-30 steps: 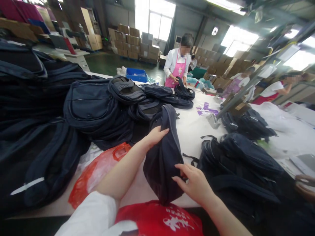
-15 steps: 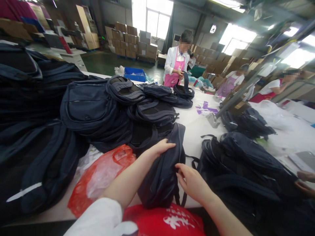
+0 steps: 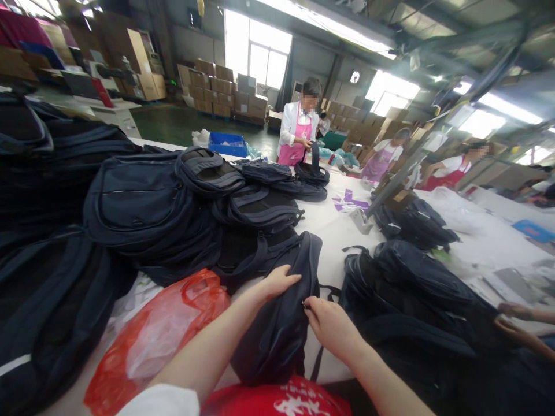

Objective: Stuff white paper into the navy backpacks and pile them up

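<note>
A dark navy backpack (image 3: 277,329) stands on its side on the white table in front of me, its top leaning away. My left hand (image 3: 280,281) holds its upper side, the thumb stretched across the fabric and the other fingers partly hidden. At the bag's right edge, my right hand (image 3: 332,323) pinches a small dark piece that looks like a zipper pull (image 3: 306,305). Loose black straps hang beside that edge, just below the right hand. Left of the bag, under my left forearm, lies a translucent red plastic bag (image 3: 173,323) with pale contents.
Piled navy backpacks (image 3: 134,196) fill the left, and more backpacks (image 3: 416,300) lie at the right. There, a co-worker's hands (image 3: 515,318) touch one. A metal post (image 3: 403,167) rises from the table. Across it, a person in a pink apron (image 3: 299,130) handles a bag.
My view has shifted slightly, so the scene sits lower and further left. Both hands stay at the same backpack; the right fingers have closed into a pinch at its edge.
</note>
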Demonstrator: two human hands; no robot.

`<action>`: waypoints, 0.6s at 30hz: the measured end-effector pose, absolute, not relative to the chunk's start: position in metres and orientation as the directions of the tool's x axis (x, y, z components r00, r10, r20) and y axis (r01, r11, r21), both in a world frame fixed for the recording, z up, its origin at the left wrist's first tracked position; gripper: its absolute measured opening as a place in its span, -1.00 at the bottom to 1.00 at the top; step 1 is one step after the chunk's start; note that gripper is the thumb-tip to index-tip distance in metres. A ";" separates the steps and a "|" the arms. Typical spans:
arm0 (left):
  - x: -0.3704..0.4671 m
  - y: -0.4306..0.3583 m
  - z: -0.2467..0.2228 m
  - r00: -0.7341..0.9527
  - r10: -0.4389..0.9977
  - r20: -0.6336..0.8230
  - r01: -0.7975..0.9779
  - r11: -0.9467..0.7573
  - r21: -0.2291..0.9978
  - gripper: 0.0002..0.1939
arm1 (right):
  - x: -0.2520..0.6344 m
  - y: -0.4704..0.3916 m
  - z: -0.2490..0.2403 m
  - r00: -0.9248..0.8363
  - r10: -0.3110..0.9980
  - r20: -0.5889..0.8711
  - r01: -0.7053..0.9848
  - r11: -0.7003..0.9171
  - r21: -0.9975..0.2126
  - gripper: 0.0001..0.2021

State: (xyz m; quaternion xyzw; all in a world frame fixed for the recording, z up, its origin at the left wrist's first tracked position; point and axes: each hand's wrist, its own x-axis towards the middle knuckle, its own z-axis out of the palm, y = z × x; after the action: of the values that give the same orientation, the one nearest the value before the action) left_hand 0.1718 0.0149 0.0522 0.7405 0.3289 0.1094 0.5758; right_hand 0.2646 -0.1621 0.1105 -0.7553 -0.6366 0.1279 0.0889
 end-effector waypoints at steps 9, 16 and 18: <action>0.167 0.007 0.058 0.802 0.575 -0.162 0.282 -0.125 0.951 -0.53 | 0.274 -0.177 0.095 0.144 0.985 0.097 0.952 -0.111 -0.285 -0.77; 0.170 -0.013 0.082 0.880 0.474 -0.023 0.229 -0.384 0.894 -0.68 | 0.291 -0.176 0.123 0.255 0.947 0.196 0.967 -0.254 -0.028 -0.71; 0.172 -0.023 0.092 0.909 0.416 0.019 0.173 -0.420 0.891 -0.68 | 0.313 -0.167 0.139 0.381 0.895 0.232 0.921 -0.390 -0.004 -0.70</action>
State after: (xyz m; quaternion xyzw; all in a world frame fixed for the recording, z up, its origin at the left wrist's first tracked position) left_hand 0.1715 -0.0231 0.0919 0.8340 0.1766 0.1194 0.5090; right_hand 0.3129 -0.1667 0.1393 -0.8282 -0.5481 -0.0962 0.0662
